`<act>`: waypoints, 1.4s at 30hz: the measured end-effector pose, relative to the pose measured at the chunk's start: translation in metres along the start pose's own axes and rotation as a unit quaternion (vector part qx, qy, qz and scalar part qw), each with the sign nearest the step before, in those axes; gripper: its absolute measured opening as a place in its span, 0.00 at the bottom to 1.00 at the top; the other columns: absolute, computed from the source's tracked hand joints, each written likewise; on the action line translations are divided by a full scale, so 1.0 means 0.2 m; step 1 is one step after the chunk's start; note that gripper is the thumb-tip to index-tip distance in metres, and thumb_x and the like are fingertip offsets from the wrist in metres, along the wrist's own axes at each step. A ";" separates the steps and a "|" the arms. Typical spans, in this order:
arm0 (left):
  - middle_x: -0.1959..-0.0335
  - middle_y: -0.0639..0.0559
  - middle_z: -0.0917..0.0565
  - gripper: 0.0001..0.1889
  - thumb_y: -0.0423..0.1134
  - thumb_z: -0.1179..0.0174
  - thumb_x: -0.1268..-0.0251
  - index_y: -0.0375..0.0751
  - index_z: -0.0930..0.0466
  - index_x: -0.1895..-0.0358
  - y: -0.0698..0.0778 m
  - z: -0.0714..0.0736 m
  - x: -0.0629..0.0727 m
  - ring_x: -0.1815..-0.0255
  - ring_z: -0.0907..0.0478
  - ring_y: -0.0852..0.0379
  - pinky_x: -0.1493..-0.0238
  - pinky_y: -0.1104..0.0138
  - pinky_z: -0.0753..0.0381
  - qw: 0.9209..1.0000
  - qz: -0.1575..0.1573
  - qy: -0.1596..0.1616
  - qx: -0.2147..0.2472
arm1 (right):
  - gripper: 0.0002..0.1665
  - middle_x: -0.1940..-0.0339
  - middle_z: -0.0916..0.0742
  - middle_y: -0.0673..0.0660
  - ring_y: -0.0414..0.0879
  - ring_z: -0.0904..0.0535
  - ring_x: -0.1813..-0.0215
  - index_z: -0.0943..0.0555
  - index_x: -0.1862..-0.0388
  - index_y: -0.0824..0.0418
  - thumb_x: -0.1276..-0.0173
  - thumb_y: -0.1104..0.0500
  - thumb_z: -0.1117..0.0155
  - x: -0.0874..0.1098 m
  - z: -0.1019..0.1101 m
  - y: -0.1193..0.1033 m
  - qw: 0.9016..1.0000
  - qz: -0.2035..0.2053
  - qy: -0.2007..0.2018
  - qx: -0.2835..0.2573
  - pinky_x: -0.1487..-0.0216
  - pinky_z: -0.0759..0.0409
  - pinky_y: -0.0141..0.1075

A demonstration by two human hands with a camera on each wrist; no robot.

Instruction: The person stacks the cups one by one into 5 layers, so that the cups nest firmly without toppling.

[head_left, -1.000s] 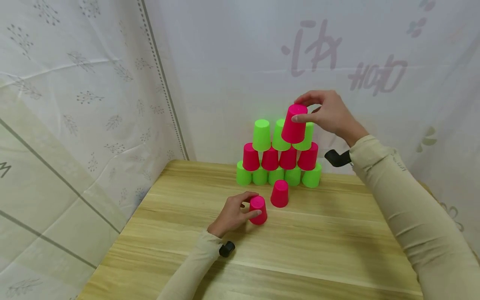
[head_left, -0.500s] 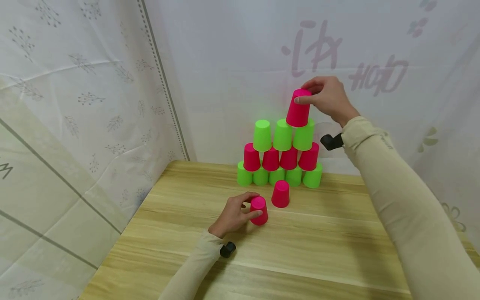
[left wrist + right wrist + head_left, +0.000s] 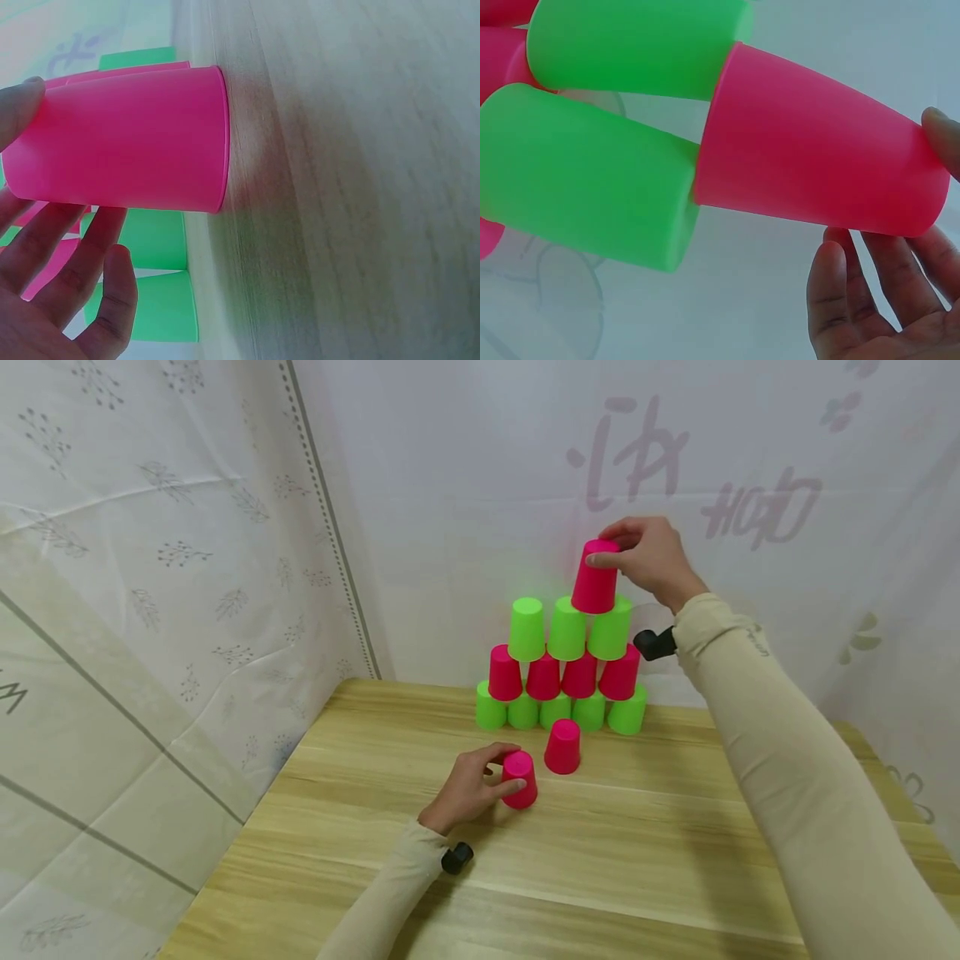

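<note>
My right hand (image 3: 654,560) pinches an upside-down pink cup (image 3: 595,583) near its base, between thumb and fingers. That cup spans two green cups, the middle one (image 3: 567,631) and the right one (image 3: 611,631) of the pyramid's third row; in the right wrist view its rim meets their bases. Lower down, my left hand (image 3: 471,787) holds another inverted pink cup (image 3: 127,139), its rim at the tabletop, thumb on one side and fingers on the other. A third pink cup (image 3: 562,748) stands upside down just right of it, in front of the pyramid.
Below the green third row come a row of pink cups (image 3: 505,674) and a bottom row of green cups (image 3: 491,708). They stand near the back edge of the wooden table (image 3: 337,827). A pale printed curtain (image 3: 450,510) hangs behind.
My right hand has lifted the pink cup from in front of the green third row to on top of it, settling slightly left lately. The left hand and its cup have stayed put.
</note>
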State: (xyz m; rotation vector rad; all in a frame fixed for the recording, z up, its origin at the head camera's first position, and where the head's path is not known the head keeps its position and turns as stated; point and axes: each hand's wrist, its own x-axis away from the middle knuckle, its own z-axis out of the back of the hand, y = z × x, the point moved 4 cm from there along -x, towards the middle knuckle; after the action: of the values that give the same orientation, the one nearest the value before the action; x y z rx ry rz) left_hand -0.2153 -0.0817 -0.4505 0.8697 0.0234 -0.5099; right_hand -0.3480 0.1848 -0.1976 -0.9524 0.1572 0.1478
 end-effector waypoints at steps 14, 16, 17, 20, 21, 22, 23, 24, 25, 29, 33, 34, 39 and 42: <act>0.46 0.51 0.13 0.26 0.43 0.28 0.39 0.41 0.21 0.38 0.03 0.03 -0.01 0.47 0.16 0.55 0.50 0.58 0.15 1.000 -0.019 0.003 -0.014 | 0.40 0.34 0.19 0.61 0.50 0.24 0.36 0.30 0.25 0.52 0.34 0.43 0.32 0.02 0.00 0.02 1.000 0.006 -0.004 -0.007 0.34 0.21 0.45; 0.46 0.51 0.12 0.25 0.42 0.28 0.40 0.42 0.20 0.39 0.05 0.06 -0.02 0.48 0.16 0.54 0.51 0.55 0.15 0.999 -0.029 0.007 -0.014 | 0.41 0.33 0.20 0.61 0.51 0.24 0.35 0.31 0.25 0.51 0.34 0.43 0.32 0.03 0.00 0.03 1.000 0.010 -0.004 -0.008 0.33 0.22 0.46; 0.47 0.51 0.12 0.25 0.42 0.27 0.41 0.42 0.20 0.40 0.07 0.09 -0.03 0.49 0.17 0.54 0.51 0.53 0.15 0.999 -0.035 0.009 -0.014 | 0.41 0.33 0.20 0.61 0.51 0.24 0.35 0.31 0.24 0.51 0.34 0.43 0.32 0.03 0.01 0.03 1.000 0.012 -0.004 -0.010 0.33 0.22 0.47; 0.49 0.52 0.12 0.25 0.43 0.27 0.41 0.43 0.19 0.40 0.14 0.17 -0.06 0.49 0.17 0.54 0.51 0.55 0.15 0.998 -0.052 0.015 -0.025 | 0.40 0.32 0.20 0.61 0.52 0.24 0.34 0.31 0.25 0.51 0.34 0.44 0.32 0.06 0.02 0.03 1.000 0.023 -0.005 -0.018 0.31 0.23 0.51; 0.49 0.53 0.12 0.25 0.44 0.27 0.41 0.43 0.19 0.40 0.16 0.20 -0.08 0.49 0.17 0.54 0.51 0.56 0.16 0.998 -0.056 0.015 -0.028 | 0.40 0.31 0.21 0.60 0.52 0.25 0.33 0.31 0.25 0.50 0.34 0.44 0.32 0.07 0.02 0.03 0.999 0.027 -0.005 -0.018 0.31 0.24 0.52; 0.49 0.53 0.12 0.25 0.44 0.27 0.41 0.44 0.19 0.40 0.19 0.24 -0.09 0.49 0.17 0.55 0.51 0.58 0.17 0.998 -0.060 0.015 -0.031 | 0.40 0.30 0.21 0.59 0.53 0.25 0.32 0.32 0.24 0.50 0.34 0.44 0.32 0.08 0.03 0.04 0.999 0.031 -0.005 -0.016 0.32 0.24 0.54; 0.49 0.54 0.12 0.26 0.45 0.27 0.41 0.44 0.19 0.40 0.22 0.27 -0.11 0.49 0.17 0.56 0.50 0.60 0.17 0.997 -0.064 0.014 -0.035 | 0.40 0.29 0.22 0.59 0.53 0.26 0.30 0.32 0.24 0.49 0.33 0.44 0.32 0.09 0.04 0.05 0.999 0.034 -0.003 -0.015 0.32 0.24 0.55; 0.49 0.54 0.12 0.26 0.46 0.27 0.42 0.45 0.19 0.40 0.25 0.31 -0.13 0.49 0.18 0.56 0.50 0.61 0.18 0.997 -0.069 0.015 -0.038 | 0.40 0.28 0.22 0.58 0.54 0.27 0.29 0.32 0.24 0.49 0.33 0.44 0.32 0.11 0.05 0.06 0.999 0.038 0.000 -0.011 0.32 0.24 0.56; 0.50 0.54 0.12 0.26 0.46 0.27 0.42 0.45 0.19 0.40 0.29 0.35 -0.16 0.50 0.18 0.56 0.50 0.61 0.18 0.996 -0.075 0.015 -0.038 | 0.40 0.28 0.22 0.57 0.54 0.28 0.28 0.32 0.24 0.48 0.33 0.43 0.32 0.12 0.06 0.07 0.999 0.040 0.004 -0.009 0.32 0.24 0.57; 0.52 0.52 0.11 0.25 0.45 0.26 0.43 0.43 0.17 0.42 0.42 0.51 -0.27 0.52 0.16 0.56 0.52 0.60 0.16 0.993 -0.109 0.025 -0.047 | 0.40 0.28 0.21 0.56 0.55 0.29 0.27 0.31 0.25 0.48 0.33 0.43 0.32 0.16 0.12 0.11 0.999 0.045 0.025 -0.004 0.33 0.23 0.55; 0.52 0.51 0.11 0.25 0.45 0.26 0.43 0.43 0.17 0.43 0.54 0.64 -0.39 0.52 0.15 0.56 0.51 0.59 0.15 0.991 -0.119 0.030 -0.043 | 0.39 0.31 0.19 0.54 0.52 0.28 0.30 0.30 0.26 0.48 0.34 0.43 0.31 0.22 0.17 0.15 0.998 0.050 0.042 -0.004 0.39 0.20 0.41; 0.52 0.51 0.11 0.25 0.45 0.26 0.43 0.44 0.17 0.43 0.57 0.67 -0.41 0.52 0.15 0.57 0.50 0.59 0.15 0.992 -0.118 0.030 -0.041 | 0.38 0.32 0.18 0.54 0.51 0.27 0.31 0.29 0.26 0.48 0.34 0.44 0.31 0.24 0.18 0.16 0.997 0.055 0.047 -0.005 0.42 0.20 0.36; 0.54 0.52 0.11 0.23 0.47 0.27 0.41 0.47 0.18 0.42 0.65 0.76 -0.57 0.53 0.16 0.58 0.48 0.58 0.16 0.994 -0.108 0.019 -0.024 | 0.34 0.45 0.13 0.41 0.35 0.22 0.43 0.24 0.31 0.53 0.35 0.50 0.28 0.35 0.21 0.20 0.993 0.088 0.072 -0.035 0.55 0.24 0.22; 0.54 0.51 0.11 0.23 0.47 0.28 0.40 0.48 0.18 0.41 0.68 0.78 -0.65 0.54 0.15 0.56 0.51 0.60 0.15 0.995 -0.099 0.014 -0.015 | 0.31 0.51 0.13 0.34 0.30 0.21 0.46 0.22 0.34 0.53 0.35 0.53 0.27 0.43 0.20 0.22 0.990 0.106 0.080 -0.055 0.55 0.23 0.20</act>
State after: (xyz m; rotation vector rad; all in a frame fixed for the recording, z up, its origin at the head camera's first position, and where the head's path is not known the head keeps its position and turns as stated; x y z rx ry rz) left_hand -0.2979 -0.0698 -0.2203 0.8501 0.1434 -0.6820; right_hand -0.2697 0.2477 -0.2275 -1.0575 0.4028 0.2779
